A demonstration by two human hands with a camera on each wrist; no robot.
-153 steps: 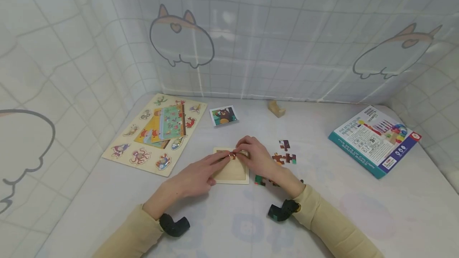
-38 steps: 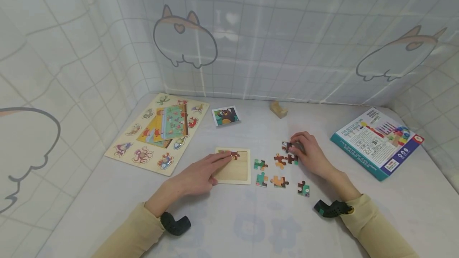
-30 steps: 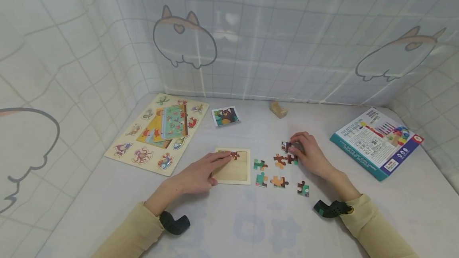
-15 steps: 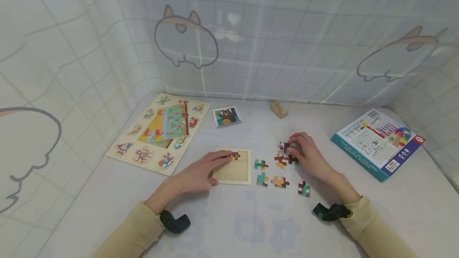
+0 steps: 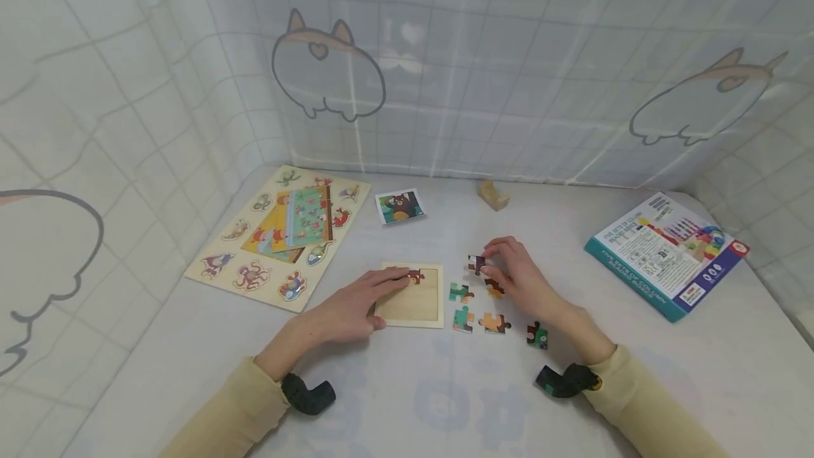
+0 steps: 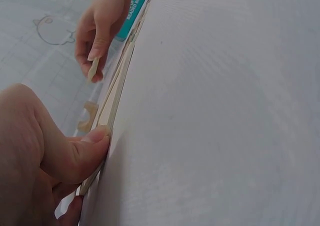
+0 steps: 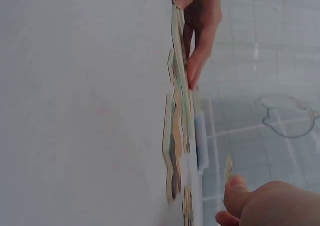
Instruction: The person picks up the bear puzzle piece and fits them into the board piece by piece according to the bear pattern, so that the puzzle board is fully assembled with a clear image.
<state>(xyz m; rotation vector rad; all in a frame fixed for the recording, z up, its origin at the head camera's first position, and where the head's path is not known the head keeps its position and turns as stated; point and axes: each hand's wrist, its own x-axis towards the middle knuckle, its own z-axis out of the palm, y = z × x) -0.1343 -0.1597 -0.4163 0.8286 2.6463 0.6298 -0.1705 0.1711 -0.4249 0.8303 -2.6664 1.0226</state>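
My right hand [image 5: 524, 285] pinches a dark jigsaw piece [image 5: 475, 264] between thumb and fingers, lifted off the table; the right wrist view shows this piece [image 7: 229, 167] edge-on. My left hand [image 5: 350, 306] lies over the left side of a shallow wooden puzzle tray [image 5: 412, 324]. Its index finger stretches along the top row, where a brown bear piece [image 5: 416, 276] shows, and its thumb [image 6: 97, 136] touches the near edge. Between tray and right hand lie loose jigsaw pieces: green [image 5: 461, 293], teal [image 5: 463, 319], orange-brown [image 5: 494, 323] and dark green [image 5: 537, 335].
A bear picture card [image 5: 399, 207] lies behind the tray, near a small wooden block [image 5: 492, 195]. At left is a sea-animal puzzle board [image 5: 254, 276] bearing picture cards [image 5: 308, 216]. A teal-edged box [image 5: 668, 253] stands at right. Printed curtains enclose the table.
Five seconds ago both hands worked at the tray's top row. The right hand then went right to the loose pieces, took up a dark one and has carried it left. The left hand stays put.
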